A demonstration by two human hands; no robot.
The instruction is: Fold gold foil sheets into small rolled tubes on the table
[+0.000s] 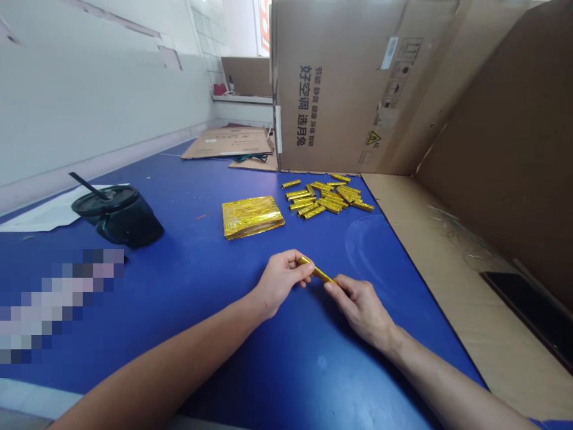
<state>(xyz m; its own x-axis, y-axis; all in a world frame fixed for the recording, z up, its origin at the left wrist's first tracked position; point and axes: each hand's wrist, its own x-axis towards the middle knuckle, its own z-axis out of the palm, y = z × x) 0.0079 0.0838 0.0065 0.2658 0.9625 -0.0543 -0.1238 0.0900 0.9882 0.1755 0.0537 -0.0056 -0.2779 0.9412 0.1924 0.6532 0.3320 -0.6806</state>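
A thin gold foil roll [321, 274] slants between my two hands above the blue table [268, 370]. My left hand [284, 278] pinches its upper left end between thumb and fingers. At the lower right end, my right hand [362, 304] grips it with the thumb on top. Beyond my left hand lies a flat stack of gold foil sheets [253, 216]. Several short gold rolls [330, 204] form a loose pile behind my hands, to the right of the stack.
A dark lidded cup [128, 218] with a straw stands at the left, by a white sheet [45, 210]. Flattened cardboard [228, 142] lies at the back. A large cardboard box [344, 89] rises behind the rolls, and more cardboard borders the table's right edge.
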